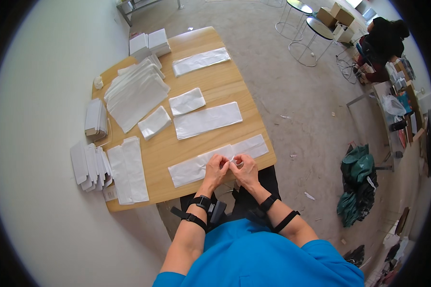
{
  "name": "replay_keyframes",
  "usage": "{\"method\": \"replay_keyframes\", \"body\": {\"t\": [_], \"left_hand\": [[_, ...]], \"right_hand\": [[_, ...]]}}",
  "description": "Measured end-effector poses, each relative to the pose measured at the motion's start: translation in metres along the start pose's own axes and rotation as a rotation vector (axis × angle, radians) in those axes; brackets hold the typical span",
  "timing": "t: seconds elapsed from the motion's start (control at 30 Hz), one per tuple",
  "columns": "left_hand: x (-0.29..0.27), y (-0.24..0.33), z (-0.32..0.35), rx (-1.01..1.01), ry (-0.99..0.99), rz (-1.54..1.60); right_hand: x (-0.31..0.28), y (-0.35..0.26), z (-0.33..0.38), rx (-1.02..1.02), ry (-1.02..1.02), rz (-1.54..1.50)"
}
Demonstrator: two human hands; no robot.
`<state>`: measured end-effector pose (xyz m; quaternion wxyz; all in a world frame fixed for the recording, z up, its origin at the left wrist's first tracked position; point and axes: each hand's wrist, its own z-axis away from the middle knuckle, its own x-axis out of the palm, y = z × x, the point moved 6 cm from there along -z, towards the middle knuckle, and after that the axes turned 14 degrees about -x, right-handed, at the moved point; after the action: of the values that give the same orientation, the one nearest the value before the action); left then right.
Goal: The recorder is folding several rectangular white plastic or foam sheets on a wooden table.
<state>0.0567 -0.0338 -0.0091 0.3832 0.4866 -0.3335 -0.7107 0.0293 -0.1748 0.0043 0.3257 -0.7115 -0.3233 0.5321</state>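
A long, thin white folded sheet (191, 171) lies across the near part of the wooden table; I cannot tell whether it is paper or soft plastic. At its near edge my left hand (217, 168) and my right hand (244, 169) are close together, thumbs and fingers pinching a bit of the white material between them. Farther back rest another long folded sheet (209, 120), a shorter folded one (187, 101) and a small one (155, 123). One more long strip (201, 61) lies near the far edge.
A fanned pile of white sheets (136, 93), flat white boxes (96, 117) and a stack of sheets (129, 171) fill the table's left side. White boxes (149, 44) stand at its far corner. A person (382, 45) is at the far right, beyond green bags (357, 177) on the floor.
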Motion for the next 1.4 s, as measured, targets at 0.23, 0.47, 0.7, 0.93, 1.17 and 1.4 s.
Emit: {"method": "replay_keyframes", "body": {"t": [0.23, 0.47, 0.7, 0.93, 1.17, 1.4], "left_hand": [[-0.003, -0.007, -0.002, -0.041, -0.041, 0.002], [-0.002, -0.002, -0.002, -0.128, -0.089, 0.032], [-0.001, -0.008, -0.005, -0.068, -0.012, -0.013], [-0.002, -0.011, -0.004, -0.07, -0.027, -0.021], [0.0, -0.013, -0.005, -0.11, -0.044, 0.019], [-0.003, -0.01, -0.005, -0.152, -0.091, 0.037]], "right_hand": [[0.003, 0.012, 0.003, 0.173, -0.076, 0.084], [0.005, -0.004, -0.014, -0.001, -0.037, 0.149], [0.009, -0.002, -0.013, 0.008, -0.079, 0.124], [0.005, -0.008, -0.023, 0.049, -0.095, 0.215], [-0.007, 0.017, -0.028, 0.127, 0.086, 0.26], [-0.001, -0.013, -0.031, 0.006, -0.144, 0.301]]}}
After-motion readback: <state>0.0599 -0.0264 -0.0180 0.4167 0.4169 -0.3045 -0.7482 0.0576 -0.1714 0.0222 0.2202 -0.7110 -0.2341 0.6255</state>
